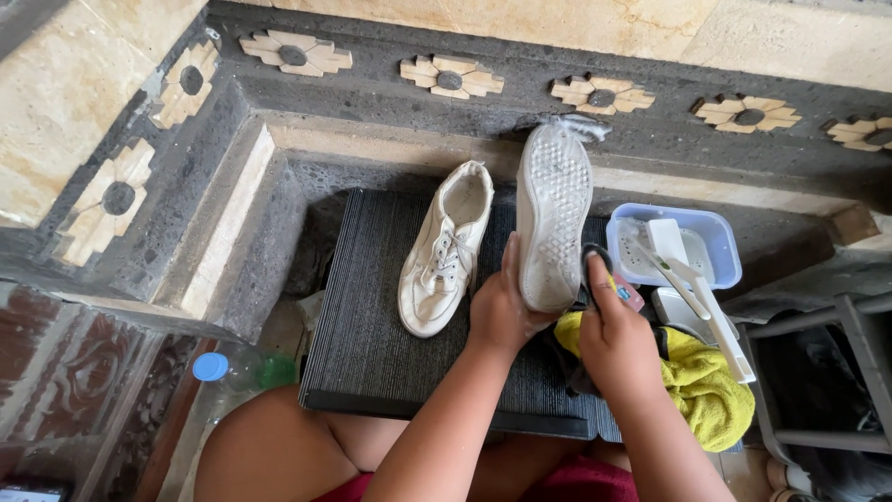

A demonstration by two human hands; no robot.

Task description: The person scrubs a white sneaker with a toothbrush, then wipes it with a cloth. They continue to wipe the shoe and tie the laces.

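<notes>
My left hand [502, 311] grips a white sneaker [553, 214] by its heel end, sole turned up toward me and toe pointing away. My right hand [613, 339] is closed on a small dark item with a yellow and red part [621, 290], pressed against the right side of that shoe's heel. A second white sneaker [444, 249] lies upright with its laces showing on the dark ribbed mat [372, 344], just left of my left hand. A yellow cloth [711, 390] lies bunched under and to the right of my right wrist.
A pale blue plastic tub [720, 237] with a white brush and soapy water stands at the right, and a long white brush handle [720, 325] lies across below it. A clear bottle with a blue cap [232, 369] lies at the left. Dark stone ledge [390, 93] runs behind; a grey metal frame [818, 372] stands right.
</notes>
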